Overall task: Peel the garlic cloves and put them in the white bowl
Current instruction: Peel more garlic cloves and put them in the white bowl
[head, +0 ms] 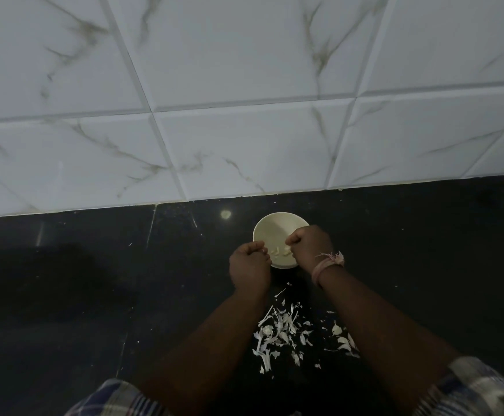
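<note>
The white bowl stands on the dark counter close to the tiled wall. A few pale peeled garlic cloves lie in its near part. My left hand hovers at the bowl's near left rim with its fingers curled into a fist. My right hand covers the bowl's right rim, fingers also curled, knuckles toward the cloves. Whether either fist holds anything is hidden. A pink thread band circles my right wrist.
Several papery garlic skins lie scattered on the black counter between my forearms, with a smaller heap by my right forearm. The white marbled tile wall rises just behind the bowl.
</note>
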Demonstrator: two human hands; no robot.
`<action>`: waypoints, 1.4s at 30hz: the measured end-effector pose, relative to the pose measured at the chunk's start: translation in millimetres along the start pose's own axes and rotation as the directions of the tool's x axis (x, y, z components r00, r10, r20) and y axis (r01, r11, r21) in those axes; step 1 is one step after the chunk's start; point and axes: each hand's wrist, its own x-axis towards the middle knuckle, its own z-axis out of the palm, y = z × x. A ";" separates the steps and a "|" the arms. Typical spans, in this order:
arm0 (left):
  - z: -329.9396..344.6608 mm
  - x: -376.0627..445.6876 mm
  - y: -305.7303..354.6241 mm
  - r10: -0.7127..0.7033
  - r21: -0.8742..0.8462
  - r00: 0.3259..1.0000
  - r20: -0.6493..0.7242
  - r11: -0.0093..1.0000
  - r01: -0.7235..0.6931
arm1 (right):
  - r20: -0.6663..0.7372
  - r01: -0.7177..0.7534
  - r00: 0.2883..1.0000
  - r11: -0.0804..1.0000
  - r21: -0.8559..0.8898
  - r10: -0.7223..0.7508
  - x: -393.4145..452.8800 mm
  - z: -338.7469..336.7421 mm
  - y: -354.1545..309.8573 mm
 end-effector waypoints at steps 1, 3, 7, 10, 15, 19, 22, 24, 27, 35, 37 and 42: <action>-0.5 -0.9 -3.4 -0.004 0.008 1.000 -0.013 1.000 0.004 | -0.006 0.001 1.000 1.000 -0.003 -0.001 -2.0 -0.7 0.3; -2.2 -2.2 -14.4 -0.037 0.002 0.999 -0.035 0.999 0.038 | -0.048 -0.007 0.999 0.999 0.033 0.008 -7.5 -4.6 1.7; -9.6 -10.9 -38.4 -0.095 0.022 0.995 0.002 0.995 0.095 | -0.092 -0.093 0.987 0.927 0.363 0.134 -29.8 -12.3 9.4; -18.2 -32.6 -45.0 -0.148 0.066 0.989 -0.024 0.987 0.149 | -0.134 -0.089 0.972 0.830 0.550 0.193 -60.8 -10.1 21.7; -25.3 -52.7 -54.7 -0.263 0.025 0.964 0.045 0.965 0.262 | 0.007 -0.031 1.000 0.949 0.314 0.031 -117.6 21.4 56.7; -21.9 -69.5 -46.9 -0.347 -0.039 0.930 0.122 0.935 0.354 | 0.054 0.184 0.980 0.974 0.129 -0.192 -146.7 35.0 68.1; -20.9 -73.7 -40.4 -0.417 -0.103 0.888 0.194 0.891 0.442 | 0.084 0.318 0.940 0.939 0.128 -0.330 -161.8 39.9 66.1; -22.8 -71.0 -36.1 -0.437 -0.114 0.866 0.242 0.874 0.473 | 0.111 0.335 0.932 0.936 0.103 -0.346 -165.1 47.8 73.2; -28.2 -63.3 -36.2 -0.438 -0.088 0.861 0.261 0.877 0.473 | 0.010 0.167 0.986 0.986 0.025 -0.167 -157.2 39.5 82.1; -27.7 -70.0 -54.1 -0.390 -0.001 0.887 0.249 0.915 0.403 | 0.116 0.276 0.954 0.961 0.030 -0.277 -162.5 41.3 56.0; -29.3 -68.9 -59.3 -0.358 -0.015 0.901 0.245 0.928 0.372 | 0.031 0.214 0.976 0.976 0.035 -0.215 -156.1 32.4 59.5; -23.6 -68.2 -71.2 -0.398 0.037 0.887 0.234 0.915 0.401 | -0.229 0.017 0.972 0.985 -0.174 -0.057 -132.3 -0.3 98.2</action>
